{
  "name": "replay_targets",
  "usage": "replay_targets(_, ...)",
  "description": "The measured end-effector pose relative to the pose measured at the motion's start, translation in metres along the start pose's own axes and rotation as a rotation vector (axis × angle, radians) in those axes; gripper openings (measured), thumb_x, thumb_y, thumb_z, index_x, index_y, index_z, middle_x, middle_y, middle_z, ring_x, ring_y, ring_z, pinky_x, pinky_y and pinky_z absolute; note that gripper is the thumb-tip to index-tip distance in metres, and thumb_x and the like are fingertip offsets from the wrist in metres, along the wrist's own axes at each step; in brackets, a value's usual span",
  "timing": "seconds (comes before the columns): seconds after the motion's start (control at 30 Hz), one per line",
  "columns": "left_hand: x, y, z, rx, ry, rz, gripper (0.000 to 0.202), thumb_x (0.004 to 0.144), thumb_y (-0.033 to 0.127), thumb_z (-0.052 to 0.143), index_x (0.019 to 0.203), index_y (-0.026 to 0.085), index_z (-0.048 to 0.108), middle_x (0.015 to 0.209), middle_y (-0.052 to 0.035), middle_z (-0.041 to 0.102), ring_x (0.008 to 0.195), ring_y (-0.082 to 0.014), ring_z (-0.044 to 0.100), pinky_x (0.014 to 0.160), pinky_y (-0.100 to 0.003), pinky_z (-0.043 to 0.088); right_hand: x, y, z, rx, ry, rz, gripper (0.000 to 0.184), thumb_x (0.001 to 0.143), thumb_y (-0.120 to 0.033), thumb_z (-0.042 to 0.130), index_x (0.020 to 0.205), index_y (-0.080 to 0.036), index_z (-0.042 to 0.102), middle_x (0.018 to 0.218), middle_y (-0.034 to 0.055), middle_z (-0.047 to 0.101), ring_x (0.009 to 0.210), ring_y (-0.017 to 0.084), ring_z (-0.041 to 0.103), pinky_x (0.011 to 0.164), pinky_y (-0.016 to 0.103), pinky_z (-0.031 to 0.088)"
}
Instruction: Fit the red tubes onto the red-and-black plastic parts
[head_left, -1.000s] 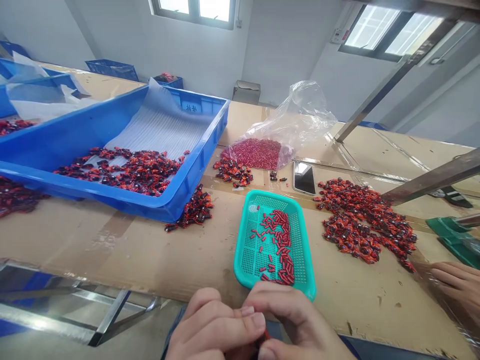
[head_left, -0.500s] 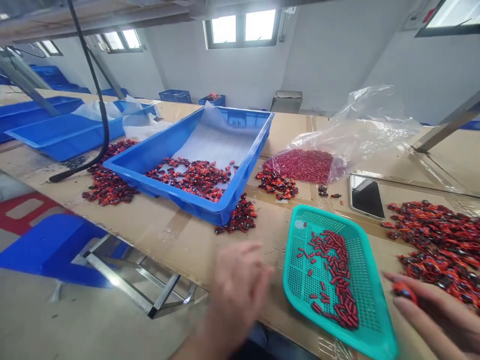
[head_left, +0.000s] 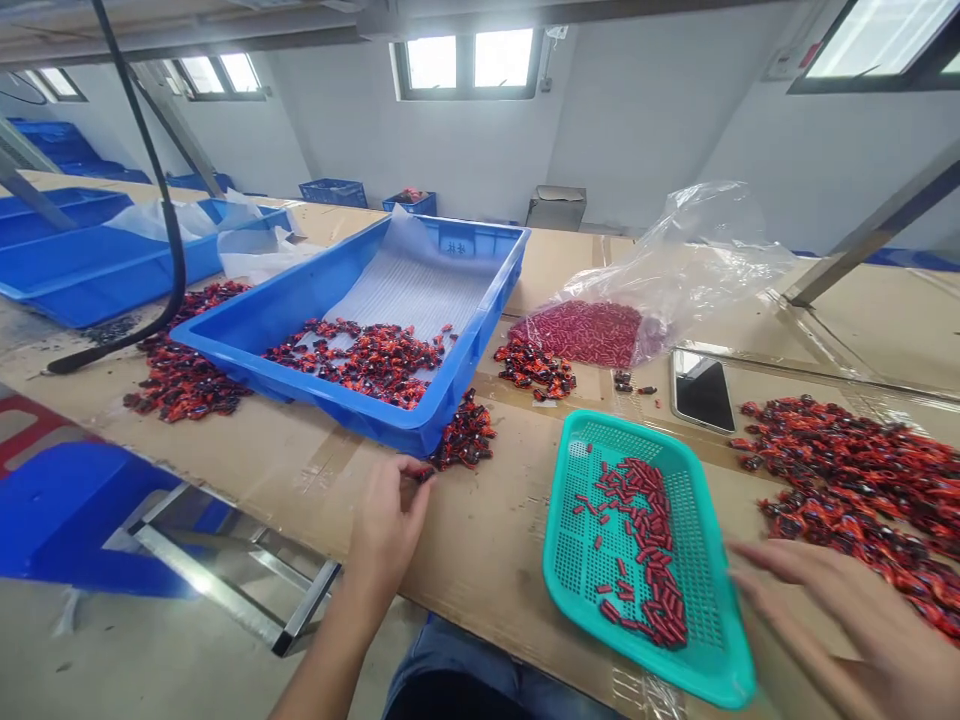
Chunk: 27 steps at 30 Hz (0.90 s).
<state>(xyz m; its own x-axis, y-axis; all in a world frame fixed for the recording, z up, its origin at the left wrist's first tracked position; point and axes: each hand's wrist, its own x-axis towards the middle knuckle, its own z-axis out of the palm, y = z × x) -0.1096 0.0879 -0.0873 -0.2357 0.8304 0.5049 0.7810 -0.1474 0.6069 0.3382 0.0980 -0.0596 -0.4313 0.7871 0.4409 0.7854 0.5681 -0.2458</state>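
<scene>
My left hand (head_left: 391,512) is pinched at the table's front side, by the near corner of the blue tray (head_left: 375,430). Between its thumb and forefinger is a small red-and-black part (head_left: 424,474), touching or close to a little heap of similar parts (head_left: 466,432). My right hand (head_left: 847,620) lies beside the right rim of a green basket (head_left: 559,530), fingers stretched and apart, with nothing visible in them. Inside the basket are many small dark-red cylinders (head_left: 654,530). Past the right hand spreads a big pile of red-and-black parts (head_left: 862,470).
A clear plastic bag (head_left: 585,330) of pink-red cylinders lies behind the basket. A phone (head_left: 703,390) rests right of it. Another pile of parts (head_left: 187,380) sits left of the tray, under a black hose (head_left: 174,250). A blue stool (head_left: 67,510) stands below the table's edge.
My left hand has moved left and away from me to the heap by the tray corner. The right hand no longer shows the part it held and its fingers have spread. The view has shifted right.
</scene>
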Motion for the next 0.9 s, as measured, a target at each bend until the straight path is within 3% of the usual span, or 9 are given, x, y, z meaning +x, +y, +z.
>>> replay_targets(0.1, -0.005, 0.023, -0.009, -0.146, -0.070, 0.067, 0.003, 0.098, 0.025, 0.064, 0.100, 0.023, 0.064, 0.095, -0.0030, 0.066, 0.081, -0.0171, 0.066, 0.073, -0.028, 0.058, 0.031, -0.054, -0.003, -0.033, -0.205, -0.192, 0.019, 0.108, -0.035, 0.053, 0.113, -0.029, 0.071, 0.103, 0.0025, 0.080, 0.089, 0.023, 0.075, 0.078, 0.036, 0.053)
replay_targets(0.2, -0.010, 0.047, -0.018, -0.264, -0.154, 0.112, 0.008, 0.099, 0.024, 0.067, 0.106, 0.026, 0.069, 0.100, -0.0013, 0.067, 0.081, -0.0132, 0.067, 0.075, -0.022, 0.058, 0.047, -0.075, 0.011, -0.135, -0.296, -0.197, 0.003, 0.096, -0.028, 0.072, 0.094, -0.027, 0.073, 0.088, -0.0016, 0.079, 0.080, 0.023, 0.074, 0.074, 0.037, 0.047)
replay_targets(0.33, -0.015, 0.070, -0.024, -0.469, -0.238, 0.147, 0.019, 0.099, 0.017, 0.067, 0.114, 0.028, 0.073, 0.100, -0.0011, 0.068, 0.094, -0.0131, 0.071, 0.085, -0.018, 0.059, 0.050, -0.070, 0.027, -0.262, -0.384, -0.185, 0.025, 0.073, -0.023, 0.093, 0.072, -0.023, 0.067, 0.074, -0.0021, 0.076, 0.074, 0.024, 0.071, 0.072, 0.038, 0.040)
replay_targets(0.43, -0.020, 0.082, -0.027, -0.569, -0.261, 0.143, 0.025, 0.098, 0.012, 0.069, 0.118, 0.026, 0.071, 0.100, -0.0014, 0.071, 0.093, -0.0135, 0.073, 0.085, -0.018, 0.061, 0.052, -0.068, 0.030, -0.289, -0.402, -0.191, 0.024, 0.075, -0.020, 0.088, 0.070, -0.022, 0.064, 0.072, -0.0004, 0.076, 0.073, 0.024, 0.070, 0.071, 0.038, 0.037)
replay_targets(0.63, -0.027, 0.097, -0.028, -0.573, -0.194, 0.235, 0.030, 0.096, 0.013, 0.075, 0.124, 0.025, 0.069, 0.102, 0.0013, 0.077, 0.093, -0.0104, 0.075, 0.089, -0.012, 0.060, 0.057, -0.074, 0.031, -0.260, -0.409, -0.165, 0.018, 0.077, -0.011, 0.078, 0.071, -0.020, 0.063, 0.072, 0.0029, 0.075, 0.070, 0.024, 0.069, 0.067, 0.037, 0.034)
replay_targets(0.8, -0.030, 0.103, -0.030, -0.651, -0.217, 0.240, 0.030, 0.097, 0.018, 0.077, 0.125, 0.025, 0.069, 0.102, 0.0010, 0.079, 0.093, -0.0112, 0.076, 0.088, -0.013, 0.063, 0.059, -0.074, 0.034, -0.142, -0.403, -0.147, 0.019, 0.079, -0.013, 0.083, 0.073, -0.019, 0.066, 0.073, 0.0032, 0.076, 0.071, 0.026, 0.071, 0.065, 0.036, 0.040)
replay_targets(0.9, -0.033, 0.106, -0.030, -0.738, -0.233, 0.214, 0.030, 0.094, 0.013, 0.079, 0.121, 0.024, 0.070, 0.103, -0.0004, 0.080, 0.095, -0.0138, 0.078, 0.087, -0.017, 0.065, 0.060, -0.077, 0.029, -0.039, -0.385, -0.131, 0.016, 0.084, -0.011, 0.081, 0.081, -0.020, 0.068, 0.076, 0.0012, 0.077, 0.071, 0.023, 0.072, 0.066, 0.034, 0.047)
